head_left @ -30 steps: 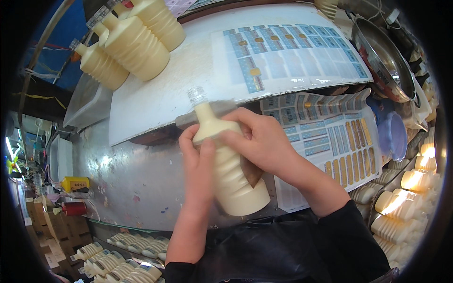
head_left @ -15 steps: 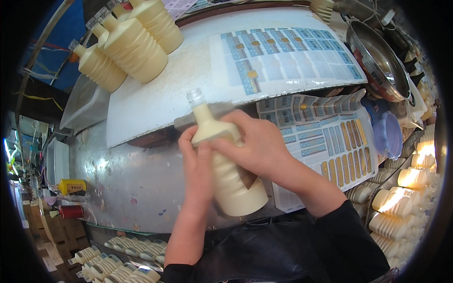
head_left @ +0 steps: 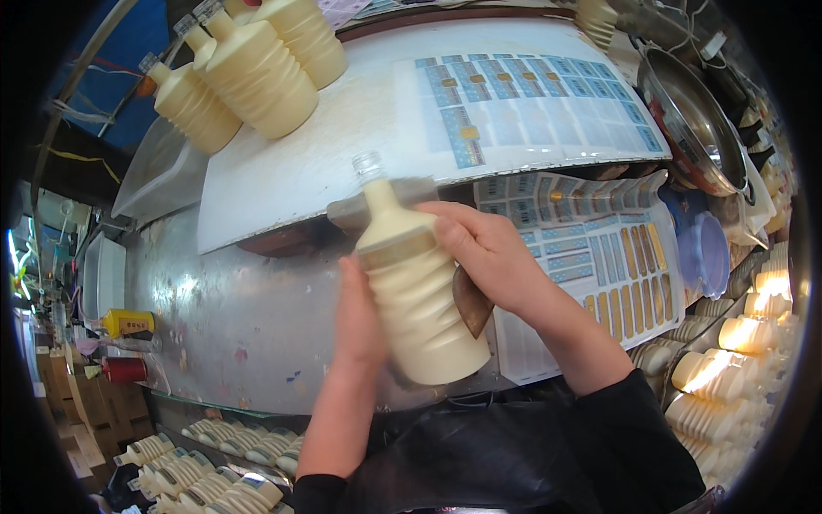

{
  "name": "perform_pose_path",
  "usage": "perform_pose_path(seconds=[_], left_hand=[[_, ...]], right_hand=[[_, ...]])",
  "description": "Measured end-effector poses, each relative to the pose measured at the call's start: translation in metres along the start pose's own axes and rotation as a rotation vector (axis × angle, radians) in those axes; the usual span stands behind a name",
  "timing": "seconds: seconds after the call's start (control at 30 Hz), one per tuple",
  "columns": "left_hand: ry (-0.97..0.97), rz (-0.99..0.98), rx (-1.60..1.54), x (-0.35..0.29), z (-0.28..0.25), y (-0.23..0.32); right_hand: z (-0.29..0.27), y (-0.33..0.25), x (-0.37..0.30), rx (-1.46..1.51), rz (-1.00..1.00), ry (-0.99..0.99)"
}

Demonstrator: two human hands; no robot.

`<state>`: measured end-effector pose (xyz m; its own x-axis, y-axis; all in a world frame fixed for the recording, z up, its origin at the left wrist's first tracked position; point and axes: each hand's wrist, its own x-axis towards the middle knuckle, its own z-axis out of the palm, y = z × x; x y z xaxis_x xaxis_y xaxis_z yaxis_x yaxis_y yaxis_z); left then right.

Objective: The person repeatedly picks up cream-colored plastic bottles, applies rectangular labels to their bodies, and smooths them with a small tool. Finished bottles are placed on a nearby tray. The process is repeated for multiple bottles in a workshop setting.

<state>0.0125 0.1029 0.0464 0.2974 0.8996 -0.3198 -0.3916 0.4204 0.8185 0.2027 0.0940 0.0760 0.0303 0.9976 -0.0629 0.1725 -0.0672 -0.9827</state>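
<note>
At the centre of the frame, a tilted cream bottle (head_left: 424, 295) stands between both hands. The left hand (head_left: 356, 313) points upward, nearly straight, along its left side; whether its hidden fingers curl closed, I cannot tell. The right hand (head_left: 486, 253), reaching in from the lower right, grips the shoulder between thumb and bent fingers.

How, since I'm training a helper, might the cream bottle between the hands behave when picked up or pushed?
The cream bottle is probably fairly stiff: no dent shows beside the right hand. Its smooth sheen suggests it could slip in a loose grip. Stood upright and pushed high, it might tip, being longer than wide.
</note>
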Motion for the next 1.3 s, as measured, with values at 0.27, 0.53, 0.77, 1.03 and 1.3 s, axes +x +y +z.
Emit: perform_pose_path(seconds=[0.27,0.53,0.77,1.03,1.3], left_hand=[[-0.059,0.119,0.069,-0.007,0.004,0.018],[0.04,0.195,0.23,0.009,-0.009,0.005],[0.03,0.134,0.021,0.013,-0.011,0.003],[-0.015,0.174,0.217,0.013,-0.009,0.006],[0.041,0.179,0.069,0.013,-0.013,0.001]], right_hand=[[-0.003,0.004,0.005,0.048,0.065,-0.071],[0.009,0.018,0.006,0.209,0.09,0.02],[0.005,0.014,0.008,0.217,0.147,-0.049],[0.008,0.023,0.009,0.237,0.122,0.006],[-0.02,0.01,0.011,0.297,0.141,0.034]])
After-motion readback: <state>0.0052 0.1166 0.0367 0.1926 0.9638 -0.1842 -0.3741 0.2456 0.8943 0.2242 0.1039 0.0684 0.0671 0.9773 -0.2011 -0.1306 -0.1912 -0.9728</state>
